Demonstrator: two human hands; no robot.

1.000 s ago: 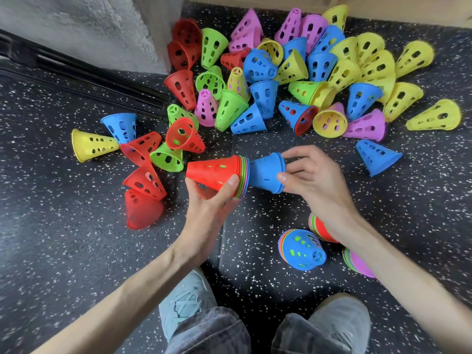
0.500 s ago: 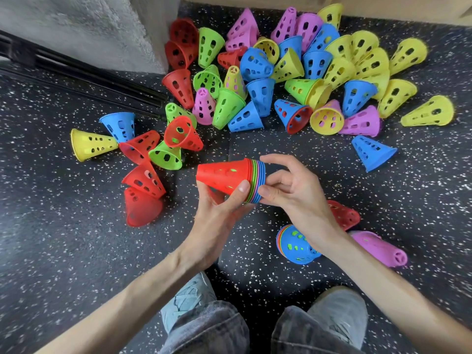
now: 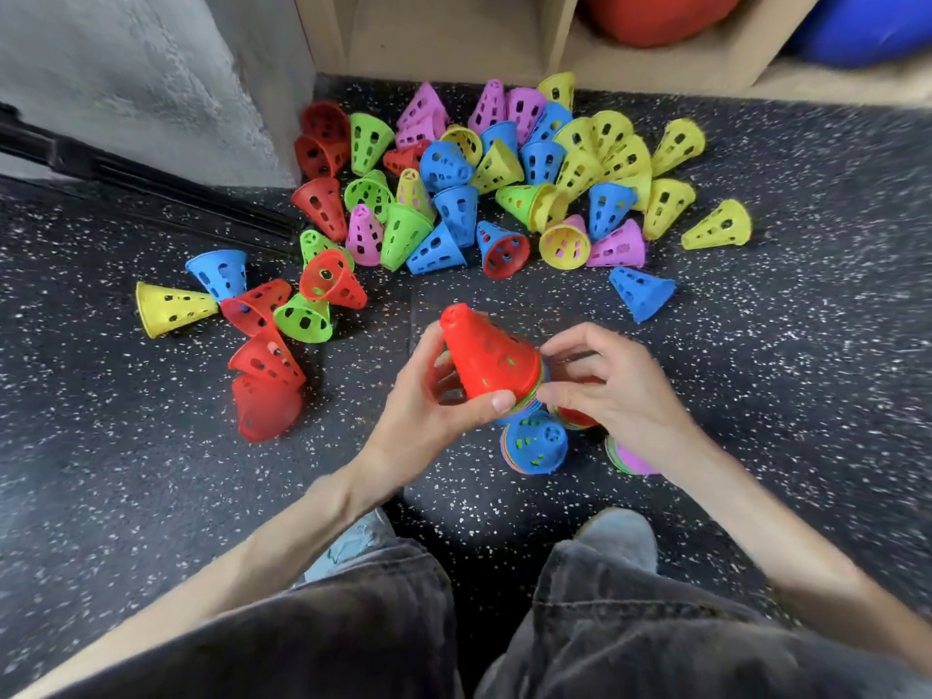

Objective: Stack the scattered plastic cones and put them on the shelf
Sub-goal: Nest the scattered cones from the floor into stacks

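Gripping cone stack (image 3: 486, 360) — left hand (image 3: 428, 421), scattered cones (image 3: 504, 194) beyond

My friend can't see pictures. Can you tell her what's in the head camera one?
Two hands hold a stack of plastic cones with a red one on the outside: the left hand grips its side, the right hand pinches its rim. Behind, a pile of colourful holed cones lies scattered on the speckled dark floor, below a wooden shelf.

Both hands raised together, left hand (image 3: 428, 411) curled, right hand (image 3: 613, 391) pinching.
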